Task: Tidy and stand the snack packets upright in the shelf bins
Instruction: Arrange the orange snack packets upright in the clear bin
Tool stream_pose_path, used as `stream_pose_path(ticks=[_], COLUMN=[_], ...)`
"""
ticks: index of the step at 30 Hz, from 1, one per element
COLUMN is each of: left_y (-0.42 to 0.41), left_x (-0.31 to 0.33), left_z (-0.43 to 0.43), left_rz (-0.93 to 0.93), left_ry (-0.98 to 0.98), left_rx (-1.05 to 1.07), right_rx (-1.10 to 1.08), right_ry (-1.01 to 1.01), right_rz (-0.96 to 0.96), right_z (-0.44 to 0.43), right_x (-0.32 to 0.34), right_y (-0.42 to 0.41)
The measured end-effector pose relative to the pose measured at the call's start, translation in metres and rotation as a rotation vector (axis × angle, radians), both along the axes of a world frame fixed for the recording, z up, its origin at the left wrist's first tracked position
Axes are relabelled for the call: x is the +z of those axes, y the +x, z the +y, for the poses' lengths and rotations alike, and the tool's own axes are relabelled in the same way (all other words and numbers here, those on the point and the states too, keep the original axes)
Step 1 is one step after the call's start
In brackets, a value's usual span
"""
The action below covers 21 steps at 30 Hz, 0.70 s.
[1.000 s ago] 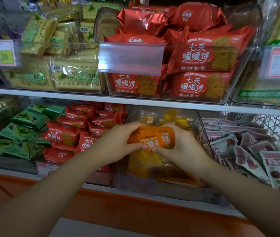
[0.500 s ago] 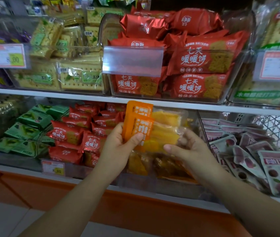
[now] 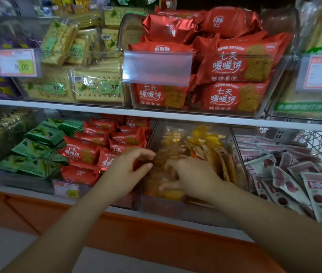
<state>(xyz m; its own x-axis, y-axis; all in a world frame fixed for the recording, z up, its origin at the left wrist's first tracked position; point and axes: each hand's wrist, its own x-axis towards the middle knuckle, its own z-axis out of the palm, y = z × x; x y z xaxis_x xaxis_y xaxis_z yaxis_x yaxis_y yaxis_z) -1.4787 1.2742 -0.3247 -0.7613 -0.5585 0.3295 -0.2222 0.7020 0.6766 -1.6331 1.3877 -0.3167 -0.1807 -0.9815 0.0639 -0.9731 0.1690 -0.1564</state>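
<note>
Orange packets [image 3: 213,156]: in the clear middle bin [image 3: 164,208] on the lower shelf. One row leans on edge against the bin's right wall, and more lie heaped low at the near left.
Right hand [image 3: 192,175]: down inside the bin among the heaped packets, fingers spread and pointing left. It is blurred, so I cannot tell whether it grips one.
Left hand [image 3: 131,167]: at the bin's left wall, fingers loosely curved, nothing visible between thumb and forefinger.
Risk, leaning row: it looks unsupported on its left side. A nudge from the right hand could make the packets flop flat.
Risk, slippery film: the smooth pouches may slide over each other, so one stood upright could slump unless it is packed tight against the rest.
Risk, neighbours: the red biscuit packets [image 3: 81,152] just to the left are piled up to the dividing wall. A knock from the left hand might tip one into the wrong bin.
Risk, bin: hard pressure on the near wall could shove the bin farther back or tilt it.
</note>
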Motion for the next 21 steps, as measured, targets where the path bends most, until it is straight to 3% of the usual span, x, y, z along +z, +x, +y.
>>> stream_pose_path(ticks=[2, 6, 11, 14, 18, 21], left_y=[0.005, 0.009, -0.002, -0.001, 0.007, 0.008], left_x=[-0.006, -0.017, -0.029, -0.032, -0.036, -0.036], left_z=[-0.002, -0.007, -0.005, -0.007, -0.018, -0.020], left_rz=[-0.087, -0.166, -0.197, -0.196, -0.235, -0.243], left_ry=[-0.083, -0.224, -0.427, -0.524, -0.625, -0.624], left_rx=[-0.038, -0.079, -0.113, -0.113, -0.080, -0.080], right_rx=[-0.038, -0.037, -0.028, 0.005, -0.050, -0.043], right_ry=[0.055, 0.180, -0.123, -0.206, -0.129, 0.055], right_rz=[-0.162, -0.241, -0.062, -0.103, -0.315, -0.304], right_z=[0.001, 0.015, 0.002, -0.005, 0.007, 0.019], right_x=[0.004, 0.004, -0.012, -0.021, -0.013, -0.007], right_y=[-0.005, -0.017, 0.001, 0.009, -0.006, -0.017])
